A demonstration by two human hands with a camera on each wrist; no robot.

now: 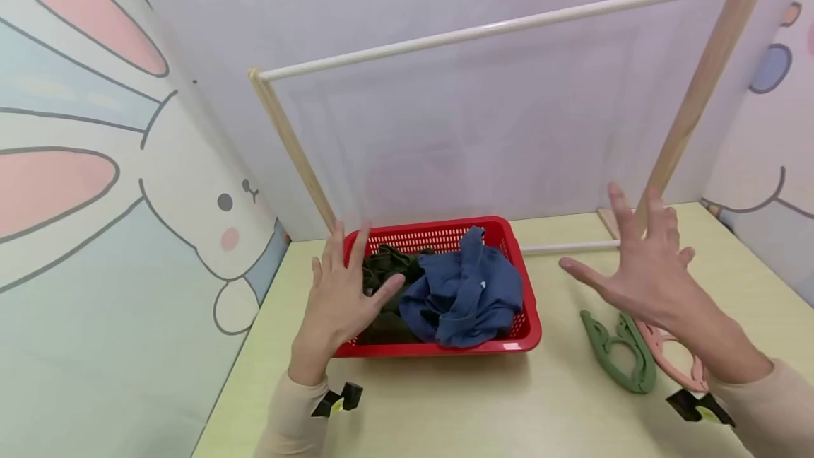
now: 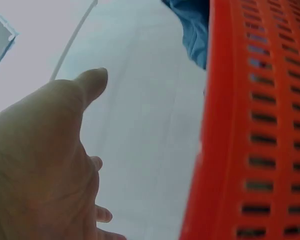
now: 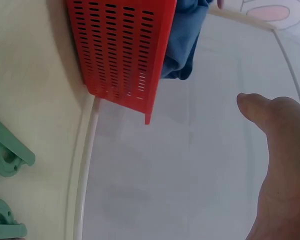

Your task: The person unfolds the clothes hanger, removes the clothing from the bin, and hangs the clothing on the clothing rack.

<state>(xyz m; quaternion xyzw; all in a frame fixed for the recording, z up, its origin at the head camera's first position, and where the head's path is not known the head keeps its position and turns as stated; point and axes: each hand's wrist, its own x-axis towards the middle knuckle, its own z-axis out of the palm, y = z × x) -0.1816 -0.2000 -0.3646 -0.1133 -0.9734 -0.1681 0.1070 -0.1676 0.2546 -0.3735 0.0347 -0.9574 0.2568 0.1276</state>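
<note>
My left hand (image 1: 340, 299) is spread in the air, overlapping the left side of a red plastic basket (image 1: 533, 331) in the head view. Inside the basket lie a crumpled blue garment (image 1: 467, 292) and, to its left, a dark green garment (image 1: 391, 263). My right hand (image 1: 649, 271) is raised with fingers spread, right of the basket and above two folding hangers. The green folding hanger (image 1: 645, 373) lies folded on the table; the pink folding hanger (image 1: 687, 377) beside it is partly hidden by my right forearm. Both hands hold nothing.
A rack with wooden posts (image 1: 706, 83) and a white top rod (image 1: 483, 30) stands behind the basket, its lower white bar (image 1: 569, 248) near the table (image 1: 445, 408). Walls with printed rabbit drawings (image 1: 191, 182) close off the left, back and right.
</note>
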